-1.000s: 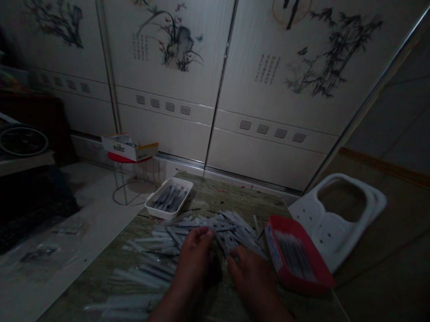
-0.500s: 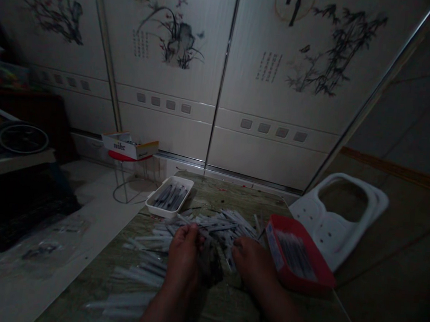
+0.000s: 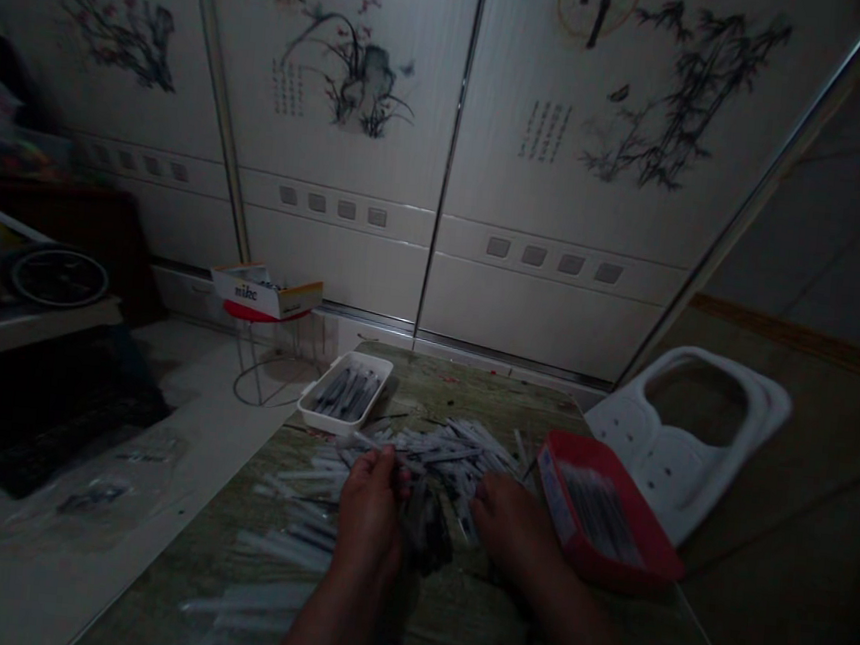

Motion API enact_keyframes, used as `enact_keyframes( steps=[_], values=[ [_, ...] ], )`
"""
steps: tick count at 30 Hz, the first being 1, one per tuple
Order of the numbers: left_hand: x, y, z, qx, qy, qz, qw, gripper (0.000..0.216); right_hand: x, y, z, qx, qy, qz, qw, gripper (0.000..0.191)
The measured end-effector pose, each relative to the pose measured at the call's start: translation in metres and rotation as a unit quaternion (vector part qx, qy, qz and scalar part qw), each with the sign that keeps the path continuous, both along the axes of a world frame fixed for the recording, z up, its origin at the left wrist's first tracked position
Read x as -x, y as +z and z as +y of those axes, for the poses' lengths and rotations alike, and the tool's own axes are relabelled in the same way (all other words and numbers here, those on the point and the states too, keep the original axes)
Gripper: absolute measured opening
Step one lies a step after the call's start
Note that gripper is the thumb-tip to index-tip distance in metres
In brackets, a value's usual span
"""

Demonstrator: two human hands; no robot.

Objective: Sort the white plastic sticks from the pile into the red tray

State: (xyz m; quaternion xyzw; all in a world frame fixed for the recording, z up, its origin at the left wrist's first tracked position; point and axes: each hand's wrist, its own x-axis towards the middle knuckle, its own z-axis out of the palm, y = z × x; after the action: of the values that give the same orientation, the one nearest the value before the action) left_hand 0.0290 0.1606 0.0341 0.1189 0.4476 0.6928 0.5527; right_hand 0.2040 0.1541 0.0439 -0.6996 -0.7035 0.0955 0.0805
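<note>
Dim room, low worn table [image 3: 470, 386] before ink-painted sliding doors [image 3: 562, 194]
Left hand [image 3: 373, 506] and right hand [image 3: 511, 528] lie palm-down on pile of slim packets [image 3: 434, 453] mid-table; grip too dark to tell. White tray [image 3: 346, 396] far left, red tray [image 3: 603, 520] right

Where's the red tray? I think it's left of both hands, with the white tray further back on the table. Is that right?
Not quite. The head view shows the red tray right of both hands, next to the right hand, not the left hand. The white tray does sit further back on the table.
</note>
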Motion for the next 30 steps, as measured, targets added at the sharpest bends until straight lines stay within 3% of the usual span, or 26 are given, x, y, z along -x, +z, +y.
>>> enact_keyframes(
  steps=[6, 14, 30],
  values=[
    [0.001, -0.007, 0.002, -0.007, -0.004, -0.021, 1.000, 0.016, -0.019, 0.008, -0.023, -0.004, 0.006, 0.040, 0.999, 0.012],
    [0.000, -0.007, 0.001, -0.001, -0.014, -0.044, 0.999, 0.016, -0.044, 0.009, -0.058, -0.017, 0.038, 0.232, 0.972, 0.013],
    [-0.001, -0.011, 0.002, -0.004, -0.016, -0.028, 0.999, 0.016, -0.040, 0.020, -0.060, -0.007, 0.036, 0.228, 0.973, 0.010]
  ],
)
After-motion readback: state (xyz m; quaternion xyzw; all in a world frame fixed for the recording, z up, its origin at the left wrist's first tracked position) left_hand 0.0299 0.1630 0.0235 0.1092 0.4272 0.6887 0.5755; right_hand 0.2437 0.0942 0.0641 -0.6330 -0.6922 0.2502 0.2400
